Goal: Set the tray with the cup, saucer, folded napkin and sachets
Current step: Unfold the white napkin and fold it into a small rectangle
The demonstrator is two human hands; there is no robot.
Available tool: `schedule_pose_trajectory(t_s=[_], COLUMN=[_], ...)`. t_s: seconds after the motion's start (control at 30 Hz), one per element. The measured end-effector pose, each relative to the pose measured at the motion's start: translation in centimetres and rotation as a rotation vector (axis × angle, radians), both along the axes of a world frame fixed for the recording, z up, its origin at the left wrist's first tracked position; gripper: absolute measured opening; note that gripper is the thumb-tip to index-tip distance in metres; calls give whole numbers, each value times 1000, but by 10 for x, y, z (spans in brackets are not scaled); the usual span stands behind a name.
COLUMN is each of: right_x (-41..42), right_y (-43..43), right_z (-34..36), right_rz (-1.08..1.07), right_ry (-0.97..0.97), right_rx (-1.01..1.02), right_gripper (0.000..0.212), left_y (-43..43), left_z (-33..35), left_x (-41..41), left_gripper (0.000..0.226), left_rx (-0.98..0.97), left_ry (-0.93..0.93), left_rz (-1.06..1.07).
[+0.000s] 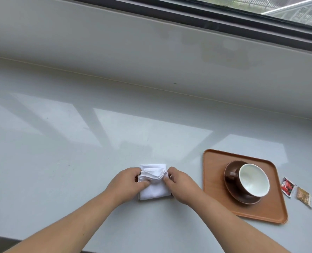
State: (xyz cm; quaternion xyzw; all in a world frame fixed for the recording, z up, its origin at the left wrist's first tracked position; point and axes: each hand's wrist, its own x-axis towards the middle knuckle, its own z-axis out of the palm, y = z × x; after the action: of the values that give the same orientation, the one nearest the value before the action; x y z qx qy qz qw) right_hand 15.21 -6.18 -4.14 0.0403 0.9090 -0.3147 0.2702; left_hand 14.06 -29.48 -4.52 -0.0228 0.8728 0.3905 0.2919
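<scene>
A white napkin point(154, 190) lies folded into a small square on the pale counter, with loose layered edges showing near its top. My left hand point(127, 181) pinches its left edge and my right hand point(179, 183) pinches its right edge. To the right, an orange-brown tray point(217, 183) holds a brown saucer point(242, 199) with a brown cup point(253, 179), white inside, standing on it. Two sachets lie on the counter just right of the tray: a red one point(287, 187) and a brown one point(304, 196).
The pale grey counter point(78, 152) runs left and far to a low wall under a dark window frame point(224, 17). Its front edge shows at the bottom left.
</scene>
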Motion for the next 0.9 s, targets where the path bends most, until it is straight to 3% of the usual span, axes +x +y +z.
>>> schedule_pose_trajectory(t_s=[0.13,0.37,0.6,0.7,0.9], right_x=[-1,-18,-19,-16,-27], right_y=[-1,-2,-18,-24,-28], right_z=[0,0,-5,-6,-6], right_rz=[-44,-59,-127,-133,-143], right_ry=[42,-39,17,45,-47], right_rx=[-48,-15,164,249,294], right_gripper=[32,29,24,24,36], left_y=[-2,-1,11,12,24], left_z=[0,-7,-6,-3,7], left_x=[-9,-20,-26,-34,-64], left_gripper=[15,28,29,39,28], left_rx=[39,-11,-348,-410,-490], left_ry=[-8,-8,93,138,65], left_rz=[24,25,-40,-117,-317])
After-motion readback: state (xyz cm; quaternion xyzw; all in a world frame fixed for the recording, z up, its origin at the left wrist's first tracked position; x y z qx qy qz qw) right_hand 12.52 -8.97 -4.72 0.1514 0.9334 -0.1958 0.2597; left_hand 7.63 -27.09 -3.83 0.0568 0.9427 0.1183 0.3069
